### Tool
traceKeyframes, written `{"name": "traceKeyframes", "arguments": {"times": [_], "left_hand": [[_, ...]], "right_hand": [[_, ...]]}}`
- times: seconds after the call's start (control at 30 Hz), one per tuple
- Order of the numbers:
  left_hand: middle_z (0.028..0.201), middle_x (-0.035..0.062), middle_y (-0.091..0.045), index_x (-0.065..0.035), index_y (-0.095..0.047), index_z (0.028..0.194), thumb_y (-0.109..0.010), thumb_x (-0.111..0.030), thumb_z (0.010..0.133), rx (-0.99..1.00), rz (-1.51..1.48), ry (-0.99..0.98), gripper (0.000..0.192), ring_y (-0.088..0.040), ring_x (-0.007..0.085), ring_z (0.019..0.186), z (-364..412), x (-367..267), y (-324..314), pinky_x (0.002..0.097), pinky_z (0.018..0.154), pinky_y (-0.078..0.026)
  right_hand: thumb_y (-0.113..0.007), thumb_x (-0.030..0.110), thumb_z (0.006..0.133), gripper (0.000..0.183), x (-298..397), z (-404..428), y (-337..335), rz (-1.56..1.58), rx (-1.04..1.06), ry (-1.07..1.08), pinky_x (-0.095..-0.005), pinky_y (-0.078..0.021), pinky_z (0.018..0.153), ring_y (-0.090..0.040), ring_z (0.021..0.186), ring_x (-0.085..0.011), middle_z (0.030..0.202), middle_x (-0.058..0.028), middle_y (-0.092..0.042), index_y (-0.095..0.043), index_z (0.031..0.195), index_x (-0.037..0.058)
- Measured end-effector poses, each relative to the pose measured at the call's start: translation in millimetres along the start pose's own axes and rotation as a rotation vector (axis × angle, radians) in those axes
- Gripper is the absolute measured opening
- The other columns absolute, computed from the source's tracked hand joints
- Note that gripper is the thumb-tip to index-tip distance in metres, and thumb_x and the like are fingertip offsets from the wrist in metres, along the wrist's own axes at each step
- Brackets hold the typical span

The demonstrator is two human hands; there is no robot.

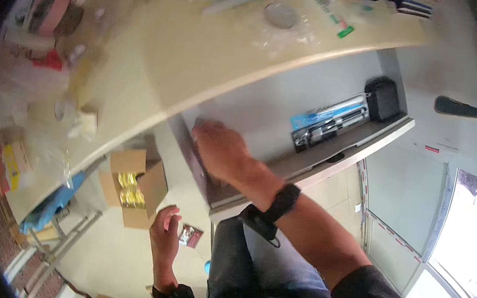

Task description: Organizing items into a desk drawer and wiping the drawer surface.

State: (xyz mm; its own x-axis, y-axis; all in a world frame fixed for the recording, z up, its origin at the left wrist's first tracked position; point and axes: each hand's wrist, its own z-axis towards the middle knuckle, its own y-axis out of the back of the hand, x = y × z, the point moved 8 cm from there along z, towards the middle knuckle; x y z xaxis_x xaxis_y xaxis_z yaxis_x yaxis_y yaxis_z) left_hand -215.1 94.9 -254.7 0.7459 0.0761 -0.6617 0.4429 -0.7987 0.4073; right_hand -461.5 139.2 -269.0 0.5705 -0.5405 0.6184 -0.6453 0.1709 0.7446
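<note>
Below the desk edge, a shallow grey drawer (267, 130) is pulled out. My right hand (221, 149) reaches into its left end, fingers bent and blurred, beside the left wall. Whether the fingers grip anything is hidden. Toward the drawer's right end lie a flat blue-and-white package (331, 113) and a clear-fronted black package (331, 126), with a black zip case (383, 98) in the corner. My left hand (166, 227) hangs over the floor left of my legs, fingers loosely curled, thumb apart, with nothing in it.
An open cardboard box (154, 188) with yellow-wrapped packets stands under the desk (155, 69). Plastic bags and a round disc (280, 15) lie on the desktop. A red packet (190, 236) lies on the floor. A dark handle (463, 108) juts in at right, above a glazed door (464, 219).
</note>
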Motion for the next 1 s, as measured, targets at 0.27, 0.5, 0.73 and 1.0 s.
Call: {"name": "traceKeyframes", "arguments": {"times": [0.27,0.5,0.73,1.0], "left_hand": [[0.097,0.0144,-0.067,0.0013,-0.058,0.111,-0.051,-0.002,0.088,0.001,0.052,-0.172,0.024,-0.067,0.0209,0.086,11.9,-53.8,-36.5,0.0307,0.076,-0.051],[0.101,0.0173,-0.063,0.0018,-0.054,0.113,-0.052,0.002,0.087,-0.023,0.115,-0.239,0.027,-0.067,0.0223,0.084,19.5,-73.1,-43.5,0.0315,0.07,-0.053],[0.122,0.0155,-0.05,-0.0001,-0.053,0.118,-0.045,0.01,0.081,-0.364,-0.05,-0.507,0.04,-0.059,0.028,0.101,5.7,-186.6,-26.3,0.0316,0.08,-0.05],[0.131,0.0156,-0.045,-0.0023,-0.054,0.118,-0.062,-0.004,0.076,-0.443,0.74,-0.971,0.042,-0.043,0.0354,0.122,73.9,-396.4,-55.5,0.0434,0.099,-0.04]], "right_hand": [[-0.059,0.013,0.077,0.043,23.6,-27.6,3.1,-0.162,-0.027,0.09,-0.0416,-0.0555,0.075,-0.055,0.105,-0.0321,0.119,-0.0187,-0.046,-0.051,0.118,0.0008],[-0.055,0.015,0.087,0.049,6.2,-48.0,16.7,0.134,-0.04,0.028,-0.0426,-0.0535,0.083,-0.05,0.111,-0.0426,0.132,-0.0261,-0.036,-0.041,0.131,0.0029],[-0.061,0.011,0.084,0.043,-4.6,-81.7,84.8,0.292,0.022,0.219,-0.0426,-0.0501,0.088,-0.052,0.111,-0.0408,0.136,-0.0248,-0.035,-0.051,0.125,0.0061],[-0.066,0.005,0.077,0.054,-30.1,-52.9,240.3,0.125,-0.535,0.214,-0.0467,-0.0423,0.095,-0.042,0.119,-0.0426,0.134,-0.0272,-0.037,-0.05,0.128,0.0058]]}}
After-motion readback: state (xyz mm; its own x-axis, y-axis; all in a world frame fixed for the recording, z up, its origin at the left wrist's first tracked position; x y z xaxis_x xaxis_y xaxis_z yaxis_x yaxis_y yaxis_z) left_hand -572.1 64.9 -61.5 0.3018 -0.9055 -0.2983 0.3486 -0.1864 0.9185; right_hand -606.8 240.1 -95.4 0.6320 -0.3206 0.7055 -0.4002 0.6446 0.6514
